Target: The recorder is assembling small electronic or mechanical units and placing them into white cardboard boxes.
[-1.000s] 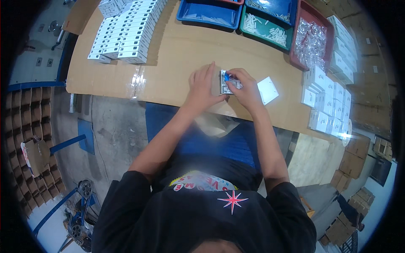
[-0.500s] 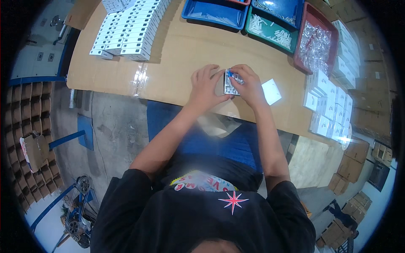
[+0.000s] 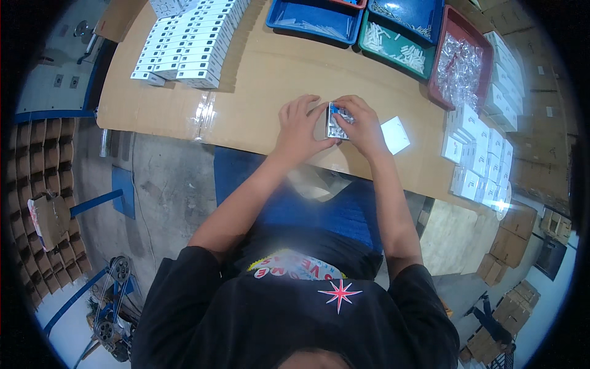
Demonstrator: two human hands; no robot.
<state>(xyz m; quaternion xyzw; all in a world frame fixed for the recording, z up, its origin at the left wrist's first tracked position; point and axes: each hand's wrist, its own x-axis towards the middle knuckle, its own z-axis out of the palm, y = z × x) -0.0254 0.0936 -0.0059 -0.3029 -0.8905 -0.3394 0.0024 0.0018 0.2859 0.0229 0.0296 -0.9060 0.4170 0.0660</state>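
In front of me on the cardboard-covered table [image 3: 258,104] is a small open box [image 3: 332,130] with pale pieces and something blue inside. My left hand [image 3: 299,128] steadies it from the left, index finger along its side and thumb at its near edge. My right hand [image 3: 362,126] comes over the right side of the box, its thumb and fingers bent together at the contents. Whatever those fingertips grip is hidden. Just right of that hand lies a flat white lid or card [image 3: 395,134].
Stacked white boxes [image 3: 187,52] stand at the far left, with more white boxes [image 3: 476,147] at the right. Along the back are blue [image 3: 310,31], green [image 3: 390,56] and red [image 3: 433,92] trays of small parts and clear bags. Another person [image 3: 491,323] is at the lower right.
My right fingers have shifted slightly over the box. My left hand stays where it was. The person at the lower right has changed posture.
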